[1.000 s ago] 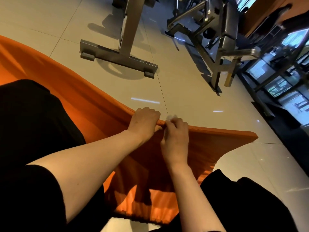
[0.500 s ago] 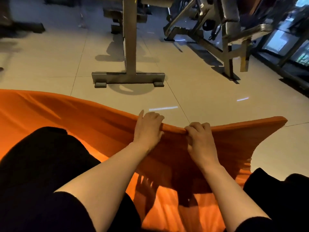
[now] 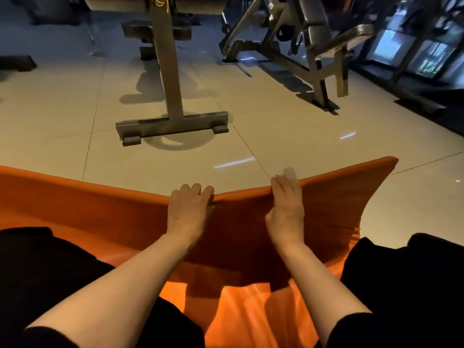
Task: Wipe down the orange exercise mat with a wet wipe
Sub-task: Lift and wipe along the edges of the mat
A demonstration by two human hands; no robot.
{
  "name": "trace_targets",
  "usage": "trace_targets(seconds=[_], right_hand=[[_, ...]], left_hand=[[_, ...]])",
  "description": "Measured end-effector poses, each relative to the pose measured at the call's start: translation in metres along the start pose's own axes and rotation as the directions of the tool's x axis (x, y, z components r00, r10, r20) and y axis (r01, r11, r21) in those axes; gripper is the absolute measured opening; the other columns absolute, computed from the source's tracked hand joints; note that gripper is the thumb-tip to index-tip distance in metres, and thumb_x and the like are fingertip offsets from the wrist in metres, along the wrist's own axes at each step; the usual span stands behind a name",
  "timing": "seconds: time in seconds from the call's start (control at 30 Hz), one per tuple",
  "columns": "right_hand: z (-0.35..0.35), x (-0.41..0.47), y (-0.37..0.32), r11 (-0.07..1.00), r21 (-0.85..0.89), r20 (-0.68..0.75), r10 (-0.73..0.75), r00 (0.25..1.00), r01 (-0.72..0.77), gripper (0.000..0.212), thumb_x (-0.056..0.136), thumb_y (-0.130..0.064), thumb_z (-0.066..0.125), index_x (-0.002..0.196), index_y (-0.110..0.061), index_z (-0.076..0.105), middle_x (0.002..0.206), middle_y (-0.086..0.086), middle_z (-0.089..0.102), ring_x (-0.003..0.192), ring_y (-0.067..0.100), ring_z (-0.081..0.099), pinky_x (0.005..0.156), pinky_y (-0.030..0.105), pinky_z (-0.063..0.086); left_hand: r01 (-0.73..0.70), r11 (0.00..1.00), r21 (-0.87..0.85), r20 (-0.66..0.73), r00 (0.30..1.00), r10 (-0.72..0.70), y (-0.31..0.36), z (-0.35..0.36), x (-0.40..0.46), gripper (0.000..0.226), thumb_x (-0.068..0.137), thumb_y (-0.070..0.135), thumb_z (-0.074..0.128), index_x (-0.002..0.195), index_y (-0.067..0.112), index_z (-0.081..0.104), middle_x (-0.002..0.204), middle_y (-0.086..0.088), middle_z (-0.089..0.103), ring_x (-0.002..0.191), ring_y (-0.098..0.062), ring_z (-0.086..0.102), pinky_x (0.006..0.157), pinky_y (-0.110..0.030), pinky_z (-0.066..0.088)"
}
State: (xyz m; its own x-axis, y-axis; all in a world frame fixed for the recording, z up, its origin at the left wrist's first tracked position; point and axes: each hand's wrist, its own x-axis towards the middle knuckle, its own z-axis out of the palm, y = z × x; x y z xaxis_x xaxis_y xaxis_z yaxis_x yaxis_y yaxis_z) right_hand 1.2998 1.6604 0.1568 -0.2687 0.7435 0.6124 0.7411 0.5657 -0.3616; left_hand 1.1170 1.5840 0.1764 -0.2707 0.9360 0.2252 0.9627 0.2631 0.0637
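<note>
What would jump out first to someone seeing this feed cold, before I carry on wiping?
The orange mat dominates, stretched across the lower frame with its far edge lifted off the pale tiled floor. Both hands grip that raised edge at centre: the left hand and the right hand, with a pale wipe showing past the right fingers. Beyond stands a grey metal bench frame.

The floor (image 3: 288,126) is pale glossy tile with thin dark joints, catching streaks of light. A metal bench frame (image 3: 172,124) stands on it on a T-shaped foot with two dark pads. To the right a second steel machine (image 3: 316,71) rests on angled legs. Along the right edge lies a dark strip (image 3: 426,106).
</note>
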Motion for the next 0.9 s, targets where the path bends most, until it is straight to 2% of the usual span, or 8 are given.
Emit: trace_targets(seconds=[0.23,0.33,0.43,0.5,0.6,0.7,0.77,0.9], right_hand=[[-0.001,-0.013,-0.018,0.976,0.133,0.139,-0.191,0.972,0.173,0.066,0.051,0.029,0.059,0.113,0.008,0.065,0.115,0.021,0.064,0.115,0.023,0.045,0.112,0.015,0.021],[-0.016,-0.005,0.006,0.993,0.110,0.020,0.030,0.999,-0.032,0.060,0.062,0.028,0.052,0.114,0.003,0.067,0.115,0.014,0.066,0.112,0.024,0.050,0.105,0.005,0.023],[-0.025,0.001,0.010,0.953,0.165,-0.042,0.266,0.963,-0.256,0.059,0.071,0.026,0.046,0.113,-0.009,0.069,0.106,-0.008,0.063,0.104,0.020,0.055,0.090,-0.004,0.025],[-0.024,-0.001,-0.005,0.954,0.205,-0.040,0.233,0.972,-0.220,0.051,0.073,0.021,0.047,0.107,-0.009,0.071,0.101,-0.008,0.063,0.100,0.021,0.057,0.089,-0.003,0.027],[-0.002,-0.025,-0.050,0.968,0.251,0.097,-0.034,0.995,0.008,0.048,0.067,0.009,0.044,0.104,-0.007,0.071,0.104,0.006,0.067,0.099,0.021,0.055,0.094,0.009,0.033],[0.001,-0.032,-0.061,0.954,0.250,0.215,-0.220,0.951,0.165,0.057,0.060,0.013,0.049,0.111,-0.003,0.068,0.109,0.010,0.066,0.104,0.024,0.055,0.096,0.020,0.038],[-0.008,-0.017,-0.033,0.979,0.140,0.156,-0.167,0.974,0.146,0.057,0.057,0.016,0.050,0.109,0.000,0.070,0.106,0.013,0.067,0.100,0.031,0.059,0.093,0.022,0.038],[-0.025,-0.002,0.004,0.991,-0.030,-0.012,0.127,0.992,-0.127,0.047,0.062,0.023,0.052,0.102,0.006,0.070,0.101,0.017,0.067,0.095,0.039,0.060,0.089,0.018,0.036]], left_hand=[[-0.025,0.999,0.021,0.008,1.000,0.025,0.023,-0.011,-0.010,0.031,0.094,0.048,0.050,0.114,0.024,0.051,0.108,0.002,0.058,0.099,-0.023,0.051,0.076,-0.033,0.033],[-0.018,1.000,0.006,0.022,1.000,0.018,0.023,-0.011,-0.013,0.032,0.093,0.051,0.050,0.112,0.025,0.052,0.107,0.002,0.057,0.098,-0.023,0.052,0.074,-0.032,0.032],[-0.012,1.000,0.008,0.034,0.999,0.012,0.020,-0.011,-0.017,0.032,0.094,0.050,0.050,0.114,0.025,0.051,0.108,0.002,0.057,0.098,-0.023,0.051,0.076,-0.032,0.033],[0.000,1.000,0.003,0.042,0.999,0.000,0.017,-0.010,-0.021,0.031,0.095,0.048,0.049,0.116,0.025,0.050,0.110,0.002,0.057,0.100,-0.024,0.051,0.077,-0.033,0.034],[0.017,1.000,0.005,0.065,0.998,-0.017,0.012,-0.010,-0.025,0.028,0.095,0.042,0.051,0.118,0.026,0.049,0.112,0.002,0.056,0.101,-0.024,0.051,0.078,-0.032,0.034],[0.027,1.000,-0.010,0.071,0.997,-0.026,0.009,-0.009,-0.025,0.027,0.095,0.040,0.051,0.118,0.025,0.049,0.111,0.001,0.056,0.101,-0.025,0.051,0.078,-0.032,0.034],[0.018,0.999,-0.026,0.069,0.997,-0.017,0.008,-0.009,-0.024,0.029,0.095,0.045,0.050,0.115,0.025,0.050,0.109,0.001,0.056,0.099,-0.024,0.051,0.078,-0.033,0.035],[0.026,1.000,-0.010,0.059,0.998,-0.025,0.010,-0.006,-0.028,0.033,0.096,0.048,0.047,0.117,0.023,0.050,0.110,0.000,0.056,0.098,-0.024,0.051,0.076,-0.032,0.033]])
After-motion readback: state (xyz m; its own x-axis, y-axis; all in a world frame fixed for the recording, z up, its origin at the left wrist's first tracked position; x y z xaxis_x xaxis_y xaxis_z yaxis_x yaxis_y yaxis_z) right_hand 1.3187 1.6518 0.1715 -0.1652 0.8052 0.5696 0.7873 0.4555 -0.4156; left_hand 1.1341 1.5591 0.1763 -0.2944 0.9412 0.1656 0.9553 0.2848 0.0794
